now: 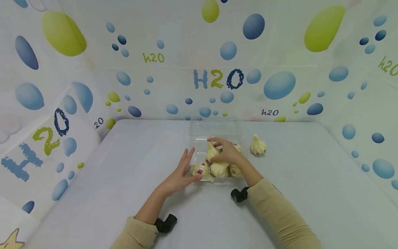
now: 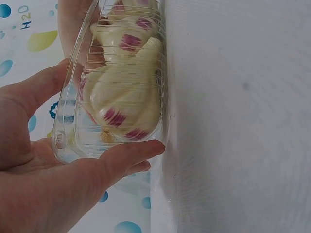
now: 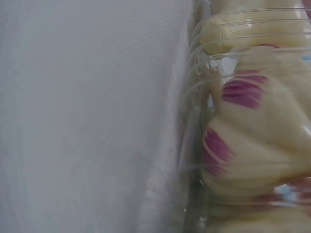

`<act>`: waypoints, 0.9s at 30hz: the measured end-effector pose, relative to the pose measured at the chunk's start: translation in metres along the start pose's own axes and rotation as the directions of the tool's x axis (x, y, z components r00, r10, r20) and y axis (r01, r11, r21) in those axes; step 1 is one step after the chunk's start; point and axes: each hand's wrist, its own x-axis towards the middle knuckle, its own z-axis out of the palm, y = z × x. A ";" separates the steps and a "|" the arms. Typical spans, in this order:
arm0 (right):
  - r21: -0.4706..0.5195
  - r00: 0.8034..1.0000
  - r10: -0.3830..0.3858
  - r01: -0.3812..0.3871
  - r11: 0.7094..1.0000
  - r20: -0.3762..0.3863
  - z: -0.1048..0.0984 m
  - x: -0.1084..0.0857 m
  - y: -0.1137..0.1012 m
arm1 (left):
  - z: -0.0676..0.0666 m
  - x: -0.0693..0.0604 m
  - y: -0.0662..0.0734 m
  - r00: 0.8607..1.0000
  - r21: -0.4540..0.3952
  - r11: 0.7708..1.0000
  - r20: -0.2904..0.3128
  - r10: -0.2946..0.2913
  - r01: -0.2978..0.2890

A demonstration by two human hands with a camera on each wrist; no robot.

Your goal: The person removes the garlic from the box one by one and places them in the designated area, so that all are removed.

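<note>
A clear plastic clamshell box holds several cream garlic bulbs with purple patches. My right hand reaches over the box and pinches one garlic bulb between thumb and fingers, above the others. My left hand is at the box's front left corner, its fingers fairly straight along the left side and its thumb by the near edge. In the left wrist view, the left hand touches the box beside a garlic bulb. The right wrist view shows bulbs through the box wall; the right hand's grip is hidden there.
A single garlic bulb sits on the white table, right of the box. The box's transparent lid lies back toward the rear edge. Behind stands a backdrop with dots. Black wrist devices sit below both wrists.
</note>
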 end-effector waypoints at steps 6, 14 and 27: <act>0.041 1.000 0.002 -0.003 0.999 0.012 -0.002 -0.002 0.001 | 0.000 0.000 0.001 1.000 -0.002 1.000 -0.003 0.002 -0.002; 0.078 0.999 -0.027 0.029 0.996 -0.032 -0.007 -0.006 0.000 | 0.000 0.000 -0.001 1.000 -0.004 1.000 -0.004 -0.001 0.001; 0.149 0.992 0.010 0.009 0.989 -0.129 -0.025 -0.021 -0.005 | 0.000 -0.001 0.002 1.000 -0.010 1.000 -0.007 0.001 -0.001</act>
